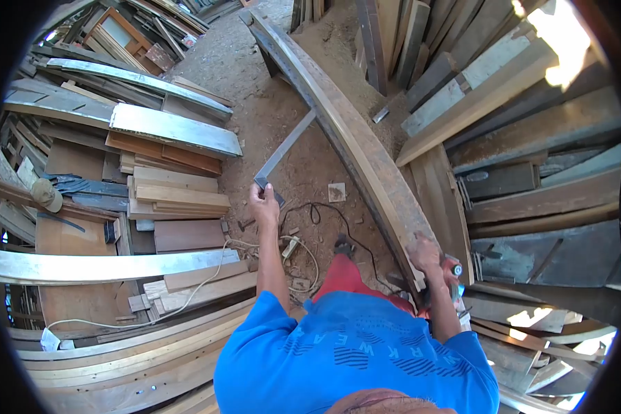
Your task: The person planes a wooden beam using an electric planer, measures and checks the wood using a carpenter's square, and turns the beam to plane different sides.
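My left hand (264, 205) pinches the corner of a metal try square (285, 150), whose long blade slants up and right to the edge of the long workbench beam (366, 145). A light wooden board (324, 107) runs lengthwise along the beam's left side. My right hand (425, 252) lies over the near end of the beam, its fingers on the wood; whether it grips anything is hidden. Just right of that hand, a red power tool (452, 268) shows in part beside my wrist.
Stacked planks (179, 190) fill the left side, and boards (545, 179) lean and pile on the right. A black cord (315, 210) and a pale cable (316, 265) lie on the dirt floor near my foot, with a small square block (337, 192).
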Tool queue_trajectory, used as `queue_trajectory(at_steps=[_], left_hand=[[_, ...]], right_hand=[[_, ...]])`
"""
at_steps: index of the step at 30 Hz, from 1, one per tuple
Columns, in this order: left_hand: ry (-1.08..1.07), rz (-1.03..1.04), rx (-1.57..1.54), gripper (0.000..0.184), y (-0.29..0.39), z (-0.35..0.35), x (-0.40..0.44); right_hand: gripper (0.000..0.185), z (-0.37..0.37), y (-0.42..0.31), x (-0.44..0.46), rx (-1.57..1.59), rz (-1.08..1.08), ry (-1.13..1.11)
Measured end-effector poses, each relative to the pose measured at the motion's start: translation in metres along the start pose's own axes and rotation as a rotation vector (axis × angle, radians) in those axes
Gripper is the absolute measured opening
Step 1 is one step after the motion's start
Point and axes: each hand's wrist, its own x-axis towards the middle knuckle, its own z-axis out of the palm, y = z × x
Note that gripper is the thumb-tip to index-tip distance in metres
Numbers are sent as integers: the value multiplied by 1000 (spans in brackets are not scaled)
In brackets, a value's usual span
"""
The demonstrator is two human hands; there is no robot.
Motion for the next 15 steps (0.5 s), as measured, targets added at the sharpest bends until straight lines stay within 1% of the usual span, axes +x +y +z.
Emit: queue_trajectory(at_steps=[1,3,5,8,10,12,14,15], left_hand=[[1,46,14,11,4,10,15],[-93,30,-15,10,-8,48,55],[-180,10,-79,11,-31,101,101],[-218,76,32,13,-65,180,169],[-230,102,-5,14,-73,223,212],[-251,82,0,14,-93,268,258],[-305,125,1,14,-109,310,305],[-286,207,-35,14,-117,335,336]], right_hand=[[61,7,-15,20,9,-18,3],[67,29,-40,60,28,-26,10],[70,48,-64,104,39,-6,21],[62,40,-119,156,37,156,-73],[56,43,-134,180,-7,238,-77],[52,49,-146,198,-41,291,-40],[49,52,-148,194,-88,310,27],[49,52,-149,191,-73,310,42]])
